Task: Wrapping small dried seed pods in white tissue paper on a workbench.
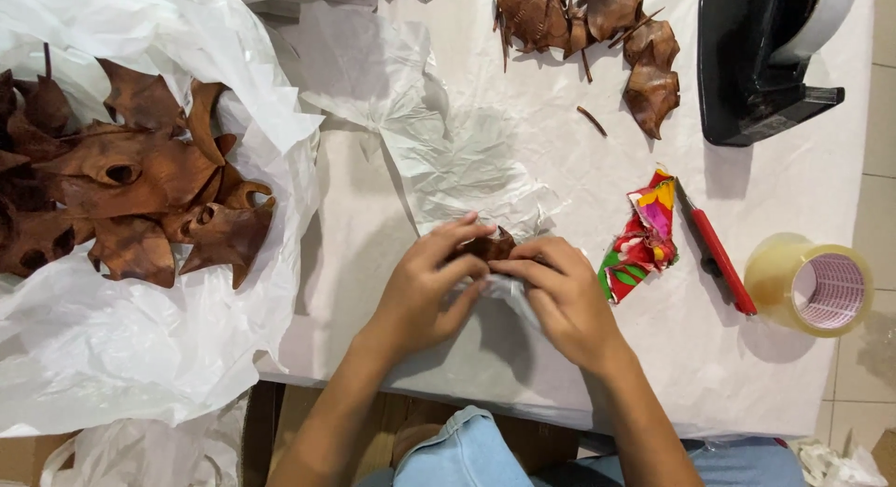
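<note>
Nearest the person, the left hand and the right hand meet over the white-covered tabletop, fingers curled in and pinching one small brown leaf-shaped piece together with a bit of thin white plastic film wrapped under it. Both hands are closed on that piece, fingertips almost touching each other.

Just right of the right hand lies a crumpled scrap of bright patterned cloth, and beside that a red-handled cutter. Further right sits a roll of clear tape, near the edge of the tabletop.

Well to the left of the left hand, a heap of brown leaf shapes rests on a large crumpled white plastic sheet.

Beyond the hands, crinkled film spreads across the tabletop. Farther still lie a smaller cluster of brown leaves and, to its right, a black tape dispenser.
</note>
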